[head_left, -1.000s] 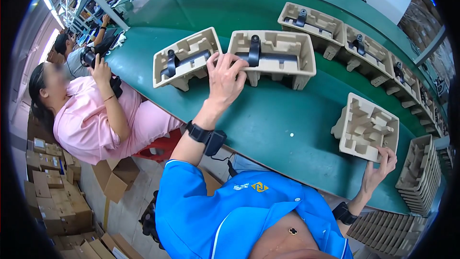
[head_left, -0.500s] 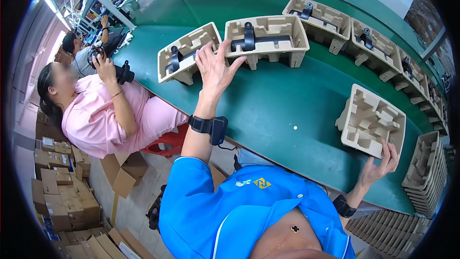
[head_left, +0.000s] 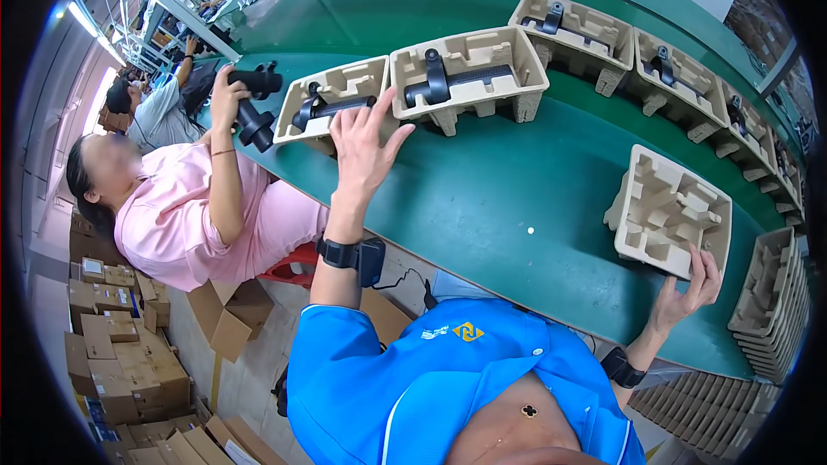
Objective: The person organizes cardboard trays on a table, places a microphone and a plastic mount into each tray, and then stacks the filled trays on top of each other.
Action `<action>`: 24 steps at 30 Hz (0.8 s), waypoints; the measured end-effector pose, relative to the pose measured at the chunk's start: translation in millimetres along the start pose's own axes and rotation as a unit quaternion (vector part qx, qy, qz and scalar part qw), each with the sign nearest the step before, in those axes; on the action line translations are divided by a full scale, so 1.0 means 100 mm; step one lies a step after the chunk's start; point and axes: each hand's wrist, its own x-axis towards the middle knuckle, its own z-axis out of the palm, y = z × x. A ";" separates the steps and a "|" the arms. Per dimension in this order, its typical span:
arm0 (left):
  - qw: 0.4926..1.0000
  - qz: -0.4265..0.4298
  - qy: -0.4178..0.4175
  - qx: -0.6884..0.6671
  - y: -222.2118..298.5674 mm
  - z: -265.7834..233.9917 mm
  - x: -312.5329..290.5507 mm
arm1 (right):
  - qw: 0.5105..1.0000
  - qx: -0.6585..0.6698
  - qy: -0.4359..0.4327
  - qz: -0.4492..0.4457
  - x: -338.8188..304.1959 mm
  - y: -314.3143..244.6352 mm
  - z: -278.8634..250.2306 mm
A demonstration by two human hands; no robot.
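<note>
My left hand (head_left: 365, 145) is open, its fingers spread against the near side of two beige moulded-pulp trays. Its fingertips overlap the near edge of the left tray (head_left: 376, 66) and reach the corner of the wider tray (head_left: 525, 90) beside it. A black part with an upright clamp (head_left: 437, 77) lies in the wider tray, and a similar black part (head_left: 312, 108) is in the left one. At the right, my right hand (head_left: 693, 291) grips the near rim of a tilted pulp tray (head_left: 642, 251) whose compartments hold nothing; some fingers are hidden behind it.
Several pulp trays with black parts (head_left: 568, 26) curve along the back right of the green table (head_left: 491, 181). Nested trays (head_left: 767, 293) stand at the right. A co-worker in pink (head_left: 185, 224) holds a black device (head_left: 256, 125) near the left tray. Cardboard boxes (head_left: 133, 362) fill the lower left.
My left hand has shifted left and slightly nearer. The two trays by it have moved left. The co-worker's black device has come closer to the left tray. My right hand stays on its tray.
</note>
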 end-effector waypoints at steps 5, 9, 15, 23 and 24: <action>0.987 -0.013 -0.099 0.125 0.23 -0.18 0.15 | 1.000 0.004 -0.008 -0.002 0.04 -0.07 -0.04; 0.981 -0.090 -0.155 0.078 0.34 -0.34 0.22 | 1.000 -0.011 0.006 -0.001 -0.05 -0.08 0.03; 0.989 -0.103 -0.105 0.030 0.19 -0.07 0.13 | 1.000 0.000 0.006 -0.001 -0.02 -0.12 0.01; 0.995 0.010 -0.068 -0.078 -0.13 -0.07 0.09 | 1.000 -0.002 0.001 -0.001 0.03 -0.21 -0.01; 0.990 0.031 -0.083 -0.108 -0.16 -0.12 0.10 | 1.000 0.000 -0.001 -0.005 0.05 -0.22 -0.03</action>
